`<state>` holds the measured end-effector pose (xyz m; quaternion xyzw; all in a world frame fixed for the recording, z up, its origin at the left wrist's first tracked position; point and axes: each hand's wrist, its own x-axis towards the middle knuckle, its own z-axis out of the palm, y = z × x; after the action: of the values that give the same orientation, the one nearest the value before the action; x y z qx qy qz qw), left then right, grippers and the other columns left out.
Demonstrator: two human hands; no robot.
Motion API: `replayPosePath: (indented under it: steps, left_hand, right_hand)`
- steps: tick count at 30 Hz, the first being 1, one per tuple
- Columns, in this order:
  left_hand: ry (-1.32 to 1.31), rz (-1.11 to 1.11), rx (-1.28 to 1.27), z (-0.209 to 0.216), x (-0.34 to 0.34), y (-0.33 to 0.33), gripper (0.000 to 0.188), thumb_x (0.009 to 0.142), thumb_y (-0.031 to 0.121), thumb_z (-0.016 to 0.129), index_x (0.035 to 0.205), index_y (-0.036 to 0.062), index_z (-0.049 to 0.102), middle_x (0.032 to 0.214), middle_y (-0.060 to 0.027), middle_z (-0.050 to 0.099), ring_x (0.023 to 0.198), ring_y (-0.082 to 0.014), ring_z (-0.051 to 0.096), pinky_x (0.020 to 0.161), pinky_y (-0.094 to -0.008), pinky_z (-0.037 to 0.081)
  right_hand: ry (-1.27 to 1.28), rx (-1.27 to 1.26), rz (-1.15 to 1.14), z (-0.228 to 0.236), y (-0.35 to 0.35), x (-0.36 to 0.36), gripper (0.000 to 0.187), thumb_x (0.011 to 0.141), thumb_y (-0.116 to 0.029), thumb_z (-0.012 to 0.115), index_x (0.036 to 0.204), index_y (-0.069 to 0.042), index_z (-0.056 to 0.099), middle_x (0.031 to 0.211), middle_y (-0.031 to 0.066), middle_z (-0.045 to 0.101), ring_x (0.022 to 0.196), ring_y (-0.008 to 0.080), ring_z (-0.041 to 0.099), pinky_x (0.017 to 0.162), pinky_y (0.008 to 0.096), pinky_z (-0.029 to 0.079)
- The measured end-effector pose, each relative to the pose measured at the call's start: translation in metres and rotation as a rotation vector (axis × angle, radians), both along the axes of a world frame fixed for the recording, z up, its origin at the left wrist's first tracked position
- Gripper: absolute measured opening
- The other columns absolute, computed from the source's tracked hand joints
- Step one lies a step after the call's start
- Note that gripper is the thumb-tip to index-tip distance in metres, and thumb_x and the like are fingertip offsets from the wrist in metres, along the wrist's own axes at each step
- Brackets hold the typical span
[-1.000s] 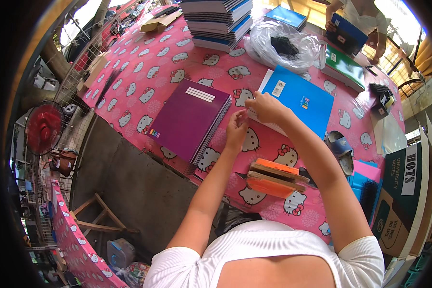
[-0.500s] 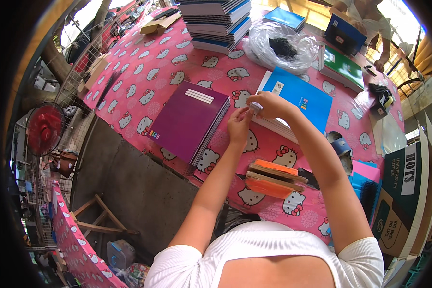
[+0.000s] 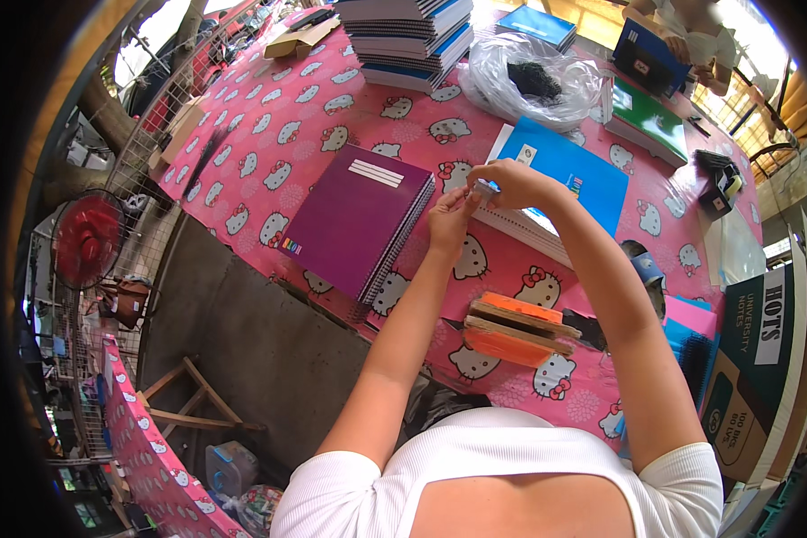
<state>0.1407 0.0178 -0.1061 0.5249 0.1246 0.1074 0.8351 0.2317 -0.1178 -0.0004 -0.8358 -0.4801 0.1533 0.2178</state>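
My left hand (image 3: 449, 218) and my right hand (image 3: 522, 186) meet over the table, between two spiral notebooks. Their fingers are closed around a small shiny whitish piece (image 3: 486, 187), too small to make out exactly. Left of them lies a purple notebook (image 3: 350, 224) with white label lines and its coil toward me. Under and beyond my right hand is a stack topped by a blue notebook (image 3: 592, 179), with a small pale sticker on its cover. Nearer my body, orange-edged wooden blocks (image 3: 520, 330) rest on the tablecloth.
A tall notebook stack (image 3: 408, 45) and a clear plastic bag (image 3: 533, 85) of black coils stand at the back. A green notebook (image 3: 646, 121) and a tape dispenser (image 3: 717, 193) are right. A co-worker holds a dark blue notebook (image 3: 650, 56). A cardboard box (image 3: 749, 377) stands near right.
My two hands stay together, with the fingers shifting slightly on the small shiny piece. The view has moved a little. At the back right, the co-worker's hand has come up toward the dark blue notebook.
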Motion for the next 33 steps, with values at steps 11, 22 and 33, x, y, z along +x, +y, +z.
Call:
replayPosePath:
  steps: [11, 22, 33]
  left_hand:
    - [0.112, -0.116, 0.037, 0.008, 0.002, 0.006, 0.056, 0.079, 0.03, 0.078, 0.122, -0.0008, 0.06, 0.106, -0.0045, 0.065, 0.097, -0.0096, 0.056, 0.086, -0.0249, 0.043]
    - [0.105, -0.078, 0.002, 0.008, 0.001, -0.001, 0.057, 0.079, 0.029, 0.078, 0.125, 0.0012, 0.056, 0.106, -0.0074, 0.065, 0.099, -0.0087, 0.057, 0.091, -0.0261, 0.041]
    - [-0.01, 0.07, -0.047, -0.004, 0.003, -0.01, 0.039, 0.08, 0.022, 0.077, 0.11, 0.0018, 0.065, 0.123, -0.0128, 0.059, 0.115, -0.007, 0.049, 0.099, -0.029, 0.036]
  right_hand:
    - [0.009, 0.03, -0.04, 0.002, -0.003, 0.001, 0.041, 0.071, -0.001, 0.067, 0.109, -0.011, 0.058, 0.096, 0.0162, 0.065, 0.093, 0.037, 0.062, 0.074, 0.0454, 0.047]
    - [-0.076, -0.107, -0.098, 0.003, 0.006, -0.012, 0.049, 0.076, -0.001, 0.058, 0.121, -0.017, 0.063, 0.102, 0.019, 0.061, 0.099, 0.0336, 0.059, 0.084, 0.0411, 0.048]
    - [-0.074, -0.055, -0.022, 0.006, -0.005, -0.008, 0.062, 0.057, -0.019, 0.083, 0.116, -0.012, 0.064, 0.097, 0.018, 0.065, 0.096, 0.0341, 0.063, 0.082, 0.0428, 0.05]
